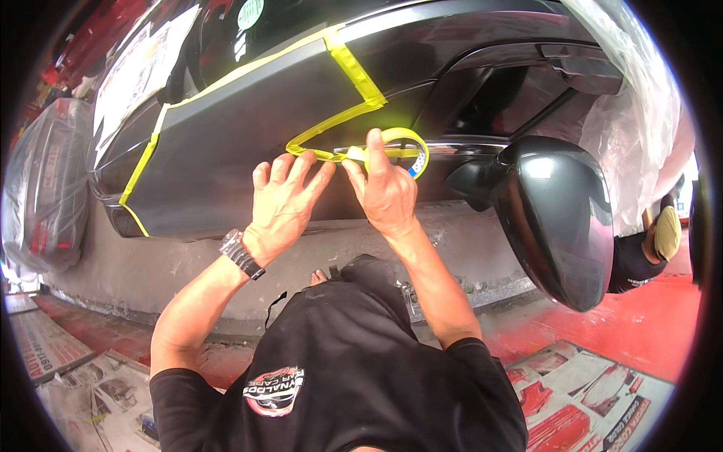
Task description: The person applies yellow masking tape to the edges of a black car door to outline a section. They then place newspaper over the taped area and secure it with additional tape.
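Yellow masking tape (354, 68) outlines a dull dark grey panel (226, 135) on a black car's side. My left hand (282, 200), a dark watch (241, 255) on its wrist, lies against the panel with fingers spread. Its fingertips touch the lower strip near the tape's corner. In my right hand (388, 192) is a roll of yellow masking tape (411, 135), gripped between thumb and fingers. A short length runs from the roll toward my left fingertips, beside the chrome trim (471, 141). Part of the roll is hidden behind my right hand.
The black side mirror (553, 218) juts out right of my right hand. Clear plastic sheeting (633, 120) hangs beyond it, with another person (640, 260) below. Paper sheets (143, 71) cover the car's far left. A plastic-wrapped vehicle (49, 181) stands at left.
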Tool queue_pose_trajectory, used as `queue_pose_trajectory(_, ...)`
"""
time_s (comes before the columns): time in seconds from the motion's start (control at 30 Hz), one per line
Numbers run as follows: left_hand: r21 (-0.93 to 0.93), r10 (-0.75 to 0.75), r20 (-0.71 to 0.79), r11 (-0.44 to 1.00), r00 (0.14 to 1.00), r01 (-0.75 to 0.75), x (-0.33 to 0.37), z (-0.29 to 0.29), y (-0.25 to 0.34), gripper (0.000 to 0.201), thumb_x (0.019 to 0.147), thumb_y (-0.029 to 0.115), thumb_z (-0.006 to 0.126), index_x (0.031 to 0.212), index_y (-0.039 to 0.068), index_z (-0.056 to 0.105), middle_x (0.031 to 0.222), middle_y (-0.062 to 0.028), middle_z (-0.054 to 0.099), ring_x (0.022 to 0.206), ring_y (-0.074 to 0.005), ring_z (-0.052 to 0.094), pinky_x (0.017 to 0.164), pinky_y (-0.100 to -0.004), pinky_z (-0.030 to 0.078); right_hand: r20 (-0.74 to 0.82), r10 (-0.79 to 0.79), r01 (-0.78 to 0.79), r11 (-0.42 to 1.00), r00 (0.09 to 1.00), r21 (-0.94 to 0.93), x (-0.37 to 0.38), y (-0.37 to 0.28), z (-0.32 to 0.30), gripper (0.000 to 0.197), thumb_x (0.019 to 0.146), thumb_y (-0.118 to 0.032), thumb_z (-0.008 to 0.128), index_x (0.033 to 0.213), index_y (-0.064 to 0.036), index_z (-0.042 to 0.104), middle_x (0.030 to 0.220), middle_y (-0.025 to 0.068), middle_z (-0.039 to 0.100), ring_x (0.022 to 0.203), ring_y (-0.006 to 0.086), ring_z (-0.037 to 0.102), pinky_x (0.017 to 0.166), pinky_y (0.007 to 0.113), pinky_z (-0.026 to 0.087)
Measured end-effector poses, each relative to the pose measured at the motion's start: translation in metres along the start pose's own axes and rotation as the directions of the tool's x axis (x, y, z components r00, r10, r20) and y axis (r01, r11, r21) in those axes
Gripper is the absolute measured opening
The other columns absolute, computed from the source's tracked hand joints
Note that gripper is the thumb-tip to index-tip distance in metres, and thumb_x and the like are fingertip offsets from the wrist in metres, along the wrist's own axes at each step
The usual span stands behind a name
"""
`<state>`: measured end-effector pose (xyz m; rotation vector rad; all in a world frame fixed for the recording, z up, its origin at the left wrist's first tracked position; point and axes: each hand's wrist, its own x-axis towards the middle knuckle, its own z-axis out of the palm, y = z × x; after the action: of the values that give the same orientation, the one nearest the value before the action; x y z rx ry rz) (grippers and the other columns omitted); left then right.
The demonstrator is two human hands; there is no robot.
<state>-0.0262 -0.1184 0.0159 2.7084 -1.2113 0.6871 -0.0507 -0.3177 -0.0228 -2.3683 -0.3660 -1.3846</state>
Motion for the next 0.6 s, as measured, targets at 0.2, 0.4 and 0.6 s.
queue_pose_trajectory(0.2, -0.003, 0.039, -0.037, 0.999, 0.999, -0.040, 0.002, 0.000, -0.012, 0.052, 0.080, 0.010, 0.072, 0.131, 0.022, 0.069, 0.125, 0.0013, 0.061, 0.114, -0.0231, 0.053, 0.095, -0.0430, 0.036, 0.055, -0.098, 0.105, 0.984, 0.994, -0.143, 0.011, -0.004, 0.008, 0.076, 0.096, -0.012, 0.072, 0.161, -0.0044, 0.034, 0.072, 0.0009, 0.054, 0.052, 0.0141, 0.057, 0.045, 0.032, 0.046)
queue_pose_trajectory(0.4, 0.010, 0.097, -0.064, 0.995, 0.993, -0.096, -0.001, -0.005, -0.028, 0.049, 0.081, 0.010, 0.071, 0.129, 0.020, 0.069, 0.125, 0.0016, 0.060, 0.113, -0.0231, 0.052, 0.095, -0.0432, 0.037, 0.087, -0.084, 0.099, 0.978, 0.993, -0.185, 0.012, -0.016, 0.011, 0.079, 0.091, -0.010, 0.072, 0.160, -0.0025, 0.035, 0.072, 0.0015, 0.054, 0.051, 0.0145, 0.058, 0.047, 0.032, 0.048)
queue_pose_trajectory(0.6, -0.014, 0.073, -0.050, 0.997, 0.996, -0.074, -0.002, 0.000, -0.022, 0.057, 0.080, 0.005, 0.068, 0.133, 0.024, 0.065, 0.128, -0.0022, 0.058, 0.115, -0.0254, 0.052, 0.094, -0.0445, 0.037, 0.130, -0.119, 0.141, 0.975, 0.984, -0.174, 0.007, 0.002, 0.003, 0.082, 0.091, -0.013, 0.074, 0.161, -0.0021, 0.033, 0.070, 0.0016, 0.055, 0.052, 0.0155, 0.060, 0.047, 0.033, 0.048)
